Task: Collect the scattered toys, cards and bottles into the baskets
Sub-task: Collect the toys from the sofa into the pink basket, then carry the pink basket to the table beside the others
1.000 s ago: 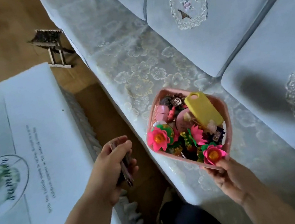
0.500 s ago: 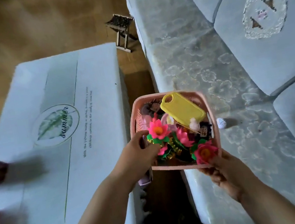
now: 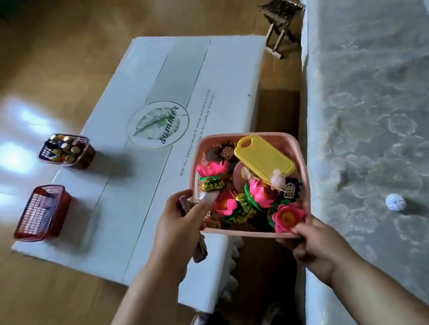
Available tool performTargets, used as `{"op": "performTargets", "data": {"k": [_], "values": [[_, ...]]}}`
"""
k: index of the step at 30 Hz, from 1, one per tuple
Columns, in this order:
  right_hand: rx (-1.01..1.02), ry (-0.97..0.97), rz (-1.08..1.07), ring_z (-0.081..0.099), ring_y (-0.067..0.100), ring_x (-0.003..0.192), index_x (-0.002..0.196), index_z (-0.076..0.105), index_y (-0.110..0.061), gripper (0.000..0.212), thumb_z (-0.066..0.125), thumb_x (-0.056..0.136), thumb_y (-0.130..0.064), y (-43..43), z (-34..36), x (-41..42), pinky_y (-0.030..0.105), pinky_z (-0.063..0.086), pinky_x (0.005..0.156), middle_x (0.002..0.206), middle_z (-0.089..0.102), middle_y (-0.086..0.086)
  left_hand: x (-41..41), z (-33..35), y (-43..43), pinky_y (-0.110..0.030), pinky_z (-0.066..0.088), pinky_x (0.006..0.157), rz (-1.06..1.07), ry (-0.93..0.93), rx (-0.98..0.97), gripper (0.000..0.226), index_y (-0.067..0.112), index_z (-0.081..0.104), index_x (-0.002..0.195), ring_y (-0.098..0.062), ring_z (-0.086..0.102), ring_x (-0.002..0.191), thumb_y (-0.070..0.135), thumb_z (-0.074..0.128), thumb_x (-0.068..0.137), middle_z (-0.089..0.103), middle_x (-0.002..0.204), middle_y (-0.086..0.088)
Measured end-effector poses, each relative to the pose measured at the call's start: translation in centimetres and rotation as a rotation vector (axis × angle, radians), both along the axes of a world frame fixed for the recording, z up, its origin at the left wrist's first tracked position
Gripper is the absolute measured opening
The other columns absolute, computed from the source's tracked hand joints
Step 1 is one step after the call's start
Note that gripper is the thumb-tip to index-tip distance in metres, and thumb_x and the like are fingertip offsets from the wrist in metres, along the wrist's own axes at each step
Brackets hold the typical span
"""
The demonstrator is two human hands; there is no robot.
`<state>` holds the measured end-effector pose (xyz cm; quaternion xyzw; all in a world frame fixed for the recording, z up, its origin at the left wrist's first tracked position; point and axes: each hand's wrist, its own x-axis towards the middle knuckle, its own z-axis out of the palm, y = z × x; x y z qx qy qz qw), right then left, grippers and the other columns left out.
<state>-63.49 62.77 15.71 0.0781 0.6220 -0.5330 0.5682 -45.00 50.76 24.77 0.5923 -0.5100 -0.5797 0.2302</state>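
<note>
The pink basket [image 3: 302,164] is held in the air over the near right corner of the white table [image 3: 194,80], in the gap between table and sofa [image 3: 382,105]. It is filled with toys: a yellow board [image 3: 265,159] lies across the top, with pink flowers [image 3: 287,216] beside it.

Left hand [image 3: 178,225]: forearm extended forward, fingers curled and clamped on a dark stack of cards [image 3: 198,247], thumb reaching to the basket's left wall.

Right hand [image 3: 315,244]: fingers curled under the basket's near right corner, thumb on the rim, clamped on it.

Along the table's left edge stand two red baskets. The far one [image 3: 84,155] holds bottles; the contents of the near one [image 3: 64,204] cannot be made out. A white ball [image 3: 395,201] lies on the sofa seat.
</note>
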Motion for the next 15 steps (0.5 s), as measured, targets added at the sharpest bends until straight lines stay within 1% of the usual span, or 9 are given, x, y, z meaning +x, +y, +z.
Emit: {"op": "performTargets", "data": {"k": [2,4,5,7,8,10,12,13,15], "values": [[0.056,-0.053,0.015,0.068,0.023,0.060,0.104,0.057,-0.019,0.033,0.039,0.093,0.006,-1.1,-1.4,1.7,0.014,0.025,0.030,0.084,0.069,0.013,2.2,-0.4,0.3,-0.037,0.051,0.063,0.043,-0.030,0.036,0.041,0.027,0.057,0.110,-0.019,0.059,0.067,0.041,0.076,0.078,0.062,0.082,0.000],[0.107,-0.101,0.018,0.068,0.021,0.053,0.098,0.056,-0.021,0.031,0.038,0.094,0.004,-2.3,-3.0,4.2,0.012,0.023,0.029,0.084,0.068,0.012,5.0,-1.3,0.3,-0.037,0.053,0.066,0.084,-0.056,0.076,0.059,0.027,0.058,0.114,-0.016,0.061,0.072,0.052,0.079,0.064,0.063,0.087,0.001],[0.127,-0.123,0.020,0.067,0.021,0.050,0.096,0.055,-0.020,0.030,0.037,0.095,0.004,-3.0,-3.8,5.5,0.011,0.022,0.029,0.084,0.067,0.011,6.4,-1.9,0.3,-0.036,0.053,0.066,0.108,-0.056,0.091,0.060,0.026,0.058,0.116,-0.016,0.062,0.072,0.052,0.076,0.064,0.063,0.087,0.001],[0.170,-0.152,0.029,0.066,0.021,0.047,0.094,0.053,-0.019,0.029,0.035,0.095,0.004,-4.0,-5.4,8.1,0.010,0.023,0.029,0.085,0.066,0.012,8.8,-2.8,0.1,-0.036,0.052,0.067,0.165,-0.031,0.122,0.051,0.024,0.059,0.116,-0.016,0.061,0.073,0.045,0.076,0.073,0.062,0.085,0.002],[0.196,-0.155,0.037,0.066,0.021,0.046,0.093,0.052,-0.019,0.029,0.035,0.095,0.004,-4.4,-6.3,9.2,0.010,0.024,0.029,0.086,0.065,0.013,9.7,-3.1,0.0,-0.036,0.052,0.068,0.189,-0.006,0.137,0.053,0.023,0.060,0.114,-0.016,0.061,0.072,0.047,0.077,0.070,0.062,0.083,0.002],[0.252,-0.162,0.039,0.065,0.020,0.044,0.093,0.051,-0.018,0.028,0.034,0.096,0.004,-5.3,-8.2,11.6,0.011,0.027,0.030,0.086,0.064,0.013,11.4,-3.8,-0.5,-0.038,0.051,0.069,0.213,0.035,0.175,0.064,0.021,0.062,0.104,-0.016,0.061,0.070,0.054,0.083,0.053,0.063,0.078,0.002],[0.291,-0.184,0.046,0.065,0.021,0.044,0.095,0.049,-0.019,0.028,0.033,0.097,0.004,-6.2,-10.0,13.7,0.011,0.029,0.031,0.087,0.063,0.014,12.6,-4.4,-1.0,-0.039,0.050,0.070,0.239,0.119,0.235,0.071,0.015,0.061,0.099,-0.018,0.061,0.069,0.049,0.089,0.044,0.064,0.076,0.000],[0.307,-0.192,0.044,0.065,0.022,0.045,0.097,0.050,-0.020,0.029,0.033,0.097,0.004,-6.7,-10.8,14.7,0.011,0.030,0.032,0.087,0.062,0.014,13.1,-4.8,-1.3,-0.038,0.051,0.070,0.268,0.164,0.279,0.071,0.013,0.060,0.098,-0.018,0.062,0.068,0.048,0.085,0.042,0.063,0.077,-0.002],[0.342,-0.190,0.058,0.063,0.025,0.054,0.105,0.050,-0.023,0.033,0.033,0.098,0.005,-7.7,-13.0,17.0,0.012,0.032,0.031,0.086,0.062,0.015,14.5,-6.4,-2.2,-0.038,0.052,0.070,0.348,0.229,0.354,0.059,0.011,0.060,0.097,-0.020,0.063,0.067,0.042,0.080,0.051,0.063,0.078,-0.005]]}}
